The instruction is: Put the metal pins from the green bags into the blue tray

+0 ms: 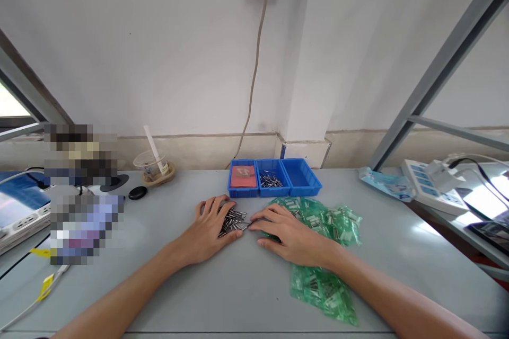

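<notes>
My left hand (pixel 209 230) lies on the table with its fingers spread, curved around a pile of small metal pins (pixel 234 220). My right hand (pixel 288 233) reaches in from the right, fingers stretched out and apart. Its index fingertip is at the right edge of the pile, by one loose pin (pixel 246 226). Green plastic bags (pixel 324 291) with small metal parts inside lie under and around the right hand, which hides part of them. Behind the hands stand three blue trays: one holds a pink pad (pixel 243 176), the middle tray holds more metal pins (pixel 271 180).
The right blue tray (pixel 303 177) has nothing visible in it. A plastic cup with a straw (pixel 151 164) and a black round object (pixel 138 193) stand at the back left. A power strip (pixel 431 185) and a light-blue packet (pixel 385 184) lie at the right.
</notes>
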The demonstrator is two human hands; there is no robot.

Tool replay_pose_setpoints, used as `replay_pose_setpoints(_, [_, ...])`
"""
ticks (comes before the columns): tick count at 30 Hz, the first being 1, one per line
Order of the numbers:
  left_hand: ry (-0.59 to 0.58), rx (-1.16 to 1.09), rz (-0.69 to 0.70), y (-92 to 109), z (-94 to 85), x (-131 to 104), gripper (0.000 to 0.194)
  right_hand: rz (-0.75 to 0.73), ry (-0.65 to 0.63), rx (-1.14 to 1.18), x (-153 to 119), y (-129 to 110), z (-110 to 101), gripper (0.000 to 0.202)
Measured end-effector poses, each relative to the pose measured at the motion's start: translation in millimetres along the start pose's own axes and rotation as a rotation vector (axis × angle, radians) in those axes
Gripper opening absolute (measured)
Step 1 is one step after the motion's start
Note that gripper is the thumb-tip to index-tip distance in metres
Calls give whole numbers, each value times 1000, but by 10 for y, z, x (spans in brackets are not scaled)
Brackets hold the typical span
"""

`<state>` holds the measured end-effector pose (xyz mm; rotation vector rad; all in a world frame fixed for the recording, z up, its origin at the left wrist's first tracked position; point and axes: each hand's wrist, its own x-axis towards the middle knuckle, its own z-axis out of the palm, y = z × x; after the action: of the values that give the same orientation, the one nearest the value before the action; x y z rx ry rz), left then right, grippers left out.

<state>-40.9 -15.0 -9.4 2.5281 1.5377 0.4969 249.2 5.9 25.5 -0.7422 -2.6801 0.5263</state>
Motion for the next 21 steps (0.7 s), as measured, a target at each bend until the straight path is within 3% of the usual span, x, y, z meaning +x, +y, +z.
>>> replay_pose_setpoints(13, [-3,-122,119,138,-58,81,35,2,130,-18,57,53,51,30])
replay_pose_setpoints(21, [21,-108,136,145,-54,109,29,-9,117,-7,65,47,71,30])
